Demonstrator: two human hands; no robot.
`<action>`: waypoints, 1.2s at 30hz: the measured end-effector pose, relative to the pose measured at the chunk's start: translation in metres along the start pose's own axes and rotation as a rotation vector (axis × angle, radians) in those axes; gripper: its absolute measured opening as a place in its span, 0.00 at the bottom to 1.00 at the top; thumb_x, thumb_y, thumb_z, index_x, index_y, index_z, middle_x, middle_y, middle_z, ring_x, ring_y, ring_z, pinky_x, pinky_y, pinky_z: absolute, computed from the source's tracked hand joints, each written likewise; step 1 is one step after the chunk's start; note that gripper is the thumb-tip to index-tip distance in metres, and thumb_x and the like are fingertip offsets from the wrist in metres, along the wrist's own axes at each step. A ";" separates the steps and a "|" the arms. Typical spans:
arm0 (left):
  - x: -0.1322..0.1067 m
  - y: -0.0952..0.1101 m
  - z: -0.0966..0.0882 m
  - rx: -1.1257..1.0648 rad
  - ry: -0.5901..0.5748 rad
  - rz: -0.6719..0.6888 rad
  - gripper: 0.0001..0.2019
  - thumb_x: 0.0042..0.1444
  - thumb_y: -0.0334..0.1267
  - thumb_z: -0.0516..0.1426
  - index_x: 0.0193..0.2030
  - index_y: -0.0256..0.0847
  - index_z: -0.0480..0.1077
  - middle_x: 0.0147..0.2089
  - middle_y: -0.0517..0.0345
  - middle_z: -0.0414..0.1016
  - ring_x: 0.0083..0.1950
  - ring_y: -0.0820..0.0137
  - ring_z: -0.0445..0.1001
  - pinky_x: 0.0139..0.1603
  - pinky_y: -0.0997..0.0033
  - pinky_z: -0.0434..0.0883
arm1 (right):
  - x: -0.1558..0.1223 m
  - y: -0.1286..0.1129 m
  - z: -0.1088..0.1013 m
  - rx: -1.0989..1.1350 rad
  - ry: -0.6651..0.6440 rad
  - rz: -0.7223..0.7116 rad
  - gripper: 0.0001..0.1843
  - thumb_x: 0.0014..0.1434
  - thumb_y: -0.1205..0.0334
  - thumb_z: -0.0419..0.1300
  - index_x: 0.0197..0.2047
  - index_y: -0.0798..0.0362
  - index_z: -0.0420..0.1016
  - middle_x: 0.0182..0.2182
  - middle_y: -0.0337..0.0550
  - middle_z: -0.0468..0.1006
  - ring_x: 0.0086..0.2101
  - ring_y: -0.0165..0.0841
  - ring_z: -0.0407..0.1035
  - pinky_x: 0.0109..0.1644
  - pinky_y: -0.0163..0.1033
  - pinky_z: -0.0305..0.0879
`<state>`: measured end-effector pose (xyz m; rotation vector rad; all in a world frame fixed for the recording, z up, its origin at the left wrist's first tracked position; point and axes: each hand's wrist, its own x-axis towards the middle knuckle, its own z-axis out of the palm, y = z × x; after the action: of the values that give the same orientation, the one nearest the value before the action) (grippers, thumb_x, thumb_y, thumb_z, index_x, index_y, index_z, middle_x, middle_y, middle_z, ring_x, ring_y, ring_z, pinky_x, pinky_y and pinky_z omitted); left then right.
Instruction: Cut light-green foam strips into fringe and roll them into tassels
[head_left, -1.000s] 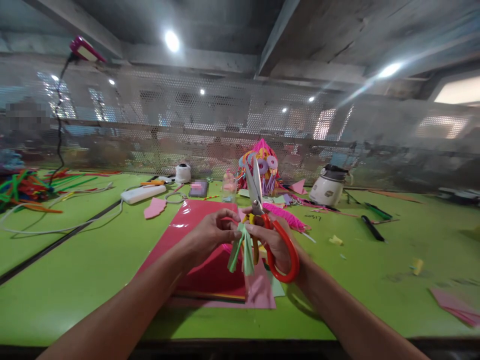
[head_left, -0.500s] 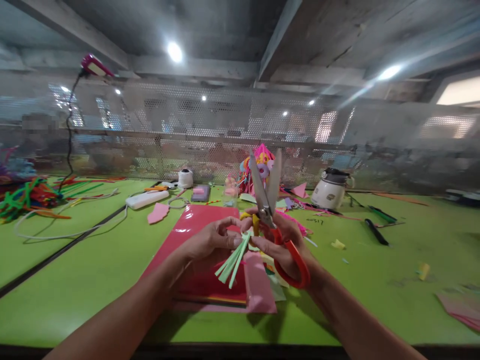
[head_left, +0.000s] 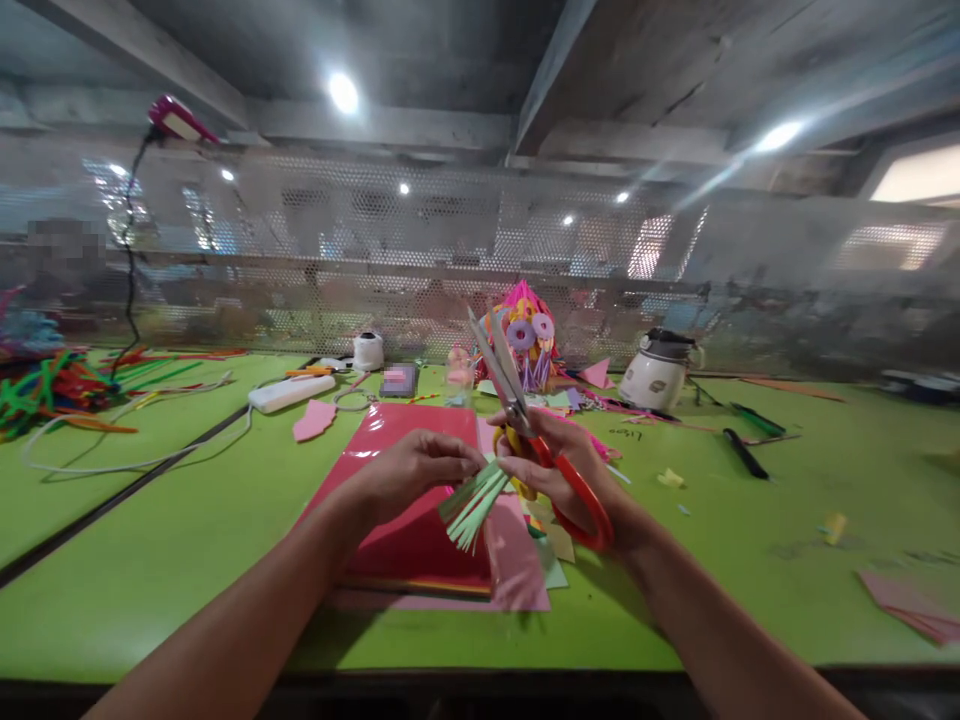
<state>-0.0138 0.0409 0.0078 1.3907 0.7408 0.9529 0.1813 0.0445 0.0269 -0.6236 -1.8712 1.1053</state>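
Between my two hands is a light green paper fringe (head_left: 474,508), its cut strips fanned out and hanging down. My left hand (head_left: 420,468) is closed, pinching the fringe's upper edge with thumb and fingers. My right hand (head_left: 559,465) is wrapped round a pair of scissors (head_left: 512,390) with orange-red and yellow handles, and its thumb also touches the fringe's top. The scissor blades point up and away, nearly together. Beneath my hands lie a stack of red sheets (head_left: 409,545) in clear wrap and pink paper (head_left: 517,560).
A colourful paper piece with purple rings (head_left: 521,335) stands at the back, near a white jug (head_left: 652,372). Black-handled tools (head_left: 746,455) lie to the right, pink sheets (head_left: 907,605) at the far right. Left are a white power strip (head_left: 292,394) and coloured strips (head_left: 56,390).
The scissor blades have come together and swung left. The green fringe has fanned out wider between my hands. My view has shifted slightly.
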 end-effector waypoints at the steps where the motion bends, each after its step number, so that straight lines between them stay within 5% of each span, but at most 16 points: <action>1: 0.000 0.000 0.000 0.012 -0.002 -0.004 0.07 0.48 0.36 0.60 0.31 0.34 0.75 0.31 0.54 0.74 0.32 0.72 0.69 0.40 0.69 0.64 | 0.000 0.000 0.000 -0.022 -0.011 0.012 0.18 0.53 0.68 0.60 0.48 0.51 0.67 0.28 0.36 0.66 0.26 0.26 0.60 0.26 0.32 0.57; 12: 0.001 0.000 0.013 0.087 -0.061 -0.134 0.07 0.41 0.35 0.64 0.24 0.34 0.73 0.20 0.64 0.68 0.22 0.80 0.60 0.27 0.76 0.57 | 0.002 0.003 0.005 -0.257 -0.101 0.037 0.18 0.53 0.67 0.59 0.49 0.53 0.68 0.27 0.36 0.66 0.26 0.27 0.61 0.28 0.32 0.59; 22: 0.007 -0.008 0.002 0.007 0.096 -0.024 0.08 0.40 0.38 0.65 0.24 0.35 0.74 0.22 0.60 0.72 0.25 0.75 0.67 0.32 0.72 0.61 | 0.007 0.007 0.009 -0.077 0.064 0.121 0.20 0.47 0.65 0.64 0.46 0.51 0.72 0.30 0.38 0.72 0.30 0.31 0.66 0.33 0.37 0.64; 28: 0.006 -0.007 0.002 -0.060 0.079 -0.009 0.07 0.40 0.34 0.65 0.27 0.34 0.74 0.24 0.59 0.73 0.28 0.74 0.69 0.35 0.70 0.63 | 0.004 0.010 0.012 -0.036 0.080 0.072 0.18 0.50 0.65 0.62 0.47 0.49 0.71 0.35 0.40 0.75 0.32 0.32 0.69 0.38 0.41 0.66; 36: 0.005 -0.001 0.009 -0.050 0.065 0.026 0.05 0.42 0.32 0.63 0.27 0.35 0.72 0.25 0.60 0.71 0.29 0.75 0.68 0.37 0.70 0.63 | 0.004 -0.002 0.014 -0.032 0.079 0.076 0.16 0.51 0.63 0.61 0.45 0.52 0.71 0.30 0.40 0.72 0.28 0.30 0.65 0.32 0.37 0.63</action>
<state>-0.0039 0.0413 0.0077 1.3340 0.7442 1.0346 0.1676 0.0403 0.0269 -0.7514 -1.8134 1.0853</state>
